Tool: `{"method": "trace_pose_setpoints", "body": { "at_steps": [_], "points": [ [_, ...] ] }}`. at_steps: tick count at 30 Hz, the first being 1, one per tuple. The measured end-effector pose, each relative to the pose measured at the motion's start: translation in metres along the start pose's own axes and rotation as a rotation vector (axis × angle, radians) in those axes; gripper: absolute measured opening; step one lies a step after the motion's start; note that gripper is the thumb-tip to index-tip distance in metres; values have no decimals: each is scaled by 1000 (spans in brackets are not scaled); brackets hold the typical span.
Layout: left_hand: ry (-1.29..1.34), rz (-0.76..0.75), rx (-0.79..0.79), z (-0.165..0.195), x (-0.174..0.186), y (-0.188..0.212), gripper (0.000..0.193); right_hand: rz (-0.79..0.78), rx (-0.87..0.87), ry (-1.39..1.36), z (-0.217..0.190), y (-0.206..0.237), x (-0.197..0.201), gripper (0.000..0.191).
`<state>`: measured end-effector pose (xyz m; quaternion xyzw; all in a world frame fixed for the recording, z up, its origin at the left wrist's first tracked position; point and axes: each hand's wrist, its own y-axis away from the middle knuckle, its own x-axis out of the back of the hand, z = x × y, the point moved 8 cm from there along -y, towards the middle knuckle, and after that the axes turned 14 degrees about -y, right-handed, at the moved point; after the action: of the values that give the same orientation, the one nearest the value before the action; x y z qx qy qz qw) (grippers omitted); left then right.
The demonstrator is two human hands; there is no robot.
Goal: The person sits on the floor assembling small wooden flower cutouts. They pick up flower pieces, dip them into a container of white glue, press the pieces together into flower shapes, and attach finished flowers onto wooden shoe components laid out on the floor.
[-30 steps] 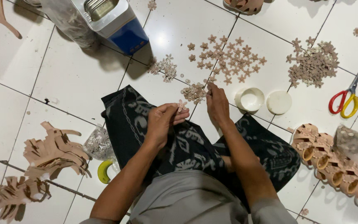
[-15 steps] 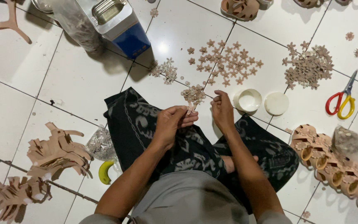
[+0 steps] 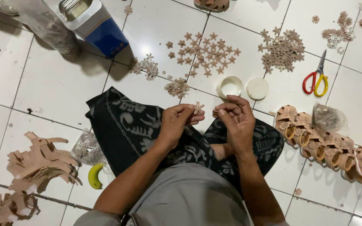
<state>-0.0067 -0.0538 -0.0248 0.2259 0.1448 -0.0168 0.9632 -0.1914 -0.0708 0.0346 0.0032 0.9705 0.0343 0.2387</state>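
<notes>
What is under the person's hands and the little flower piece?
The left hand pinches a tan flower piece beside the right hand. Beneath them lies dark patterned cloth over the lap, on white floor tiles. The legs under it are mostly covered.

The floor (image 3: 63,83) is looking like shiny white tile, smooth and glossy. The flower (image 3: 198,107) in the left hand (image 3: 177,123) is looking matt tan, like thin leather. The strips (image 3: 38,161) are looking the same, soft and dull. The skirt (image 3: 126,125) is showing as dark printed cloth. The tin (image 3: 93,23) is shining like metal. The scissors (image 3: 316,79) are showing glossy plastic handles. The bag (image 3: 327,117) is looking like clear crinkly plastic
</notes>
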Motion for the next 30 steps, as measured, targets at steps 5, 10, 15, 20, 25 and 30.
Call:
{"method": "trace_pose_setpoints", "body": {
  "at_steps": [5, 10, 15, 20, 25, 30],
  "points": [
    [-7, -20, -64, 7, -9, 7, 32, -81, 125, 219, -8, 10, -21, 51],
    [-59, -33, -113, 10, -12, 10, 33, -126, 223, 396, -15, 14, -41, 55],
    [-47, -51, -129, 9, -14, 10, 33, -97, 314, 537, -19, 16, -47, 49],
    [13, -69, -69, 5, -15, 10, 31, -110, 496, 646, -32, 26, -51, 45],
    [7, -59, -51, 1, -15, 11, 30, -166, 599, 767, -32, 29, -59, 50],
    [26, -65, -49, -3, -16, 11, 29, -158, 576, 732, -28, 29, -56, 51]
  ]
}}
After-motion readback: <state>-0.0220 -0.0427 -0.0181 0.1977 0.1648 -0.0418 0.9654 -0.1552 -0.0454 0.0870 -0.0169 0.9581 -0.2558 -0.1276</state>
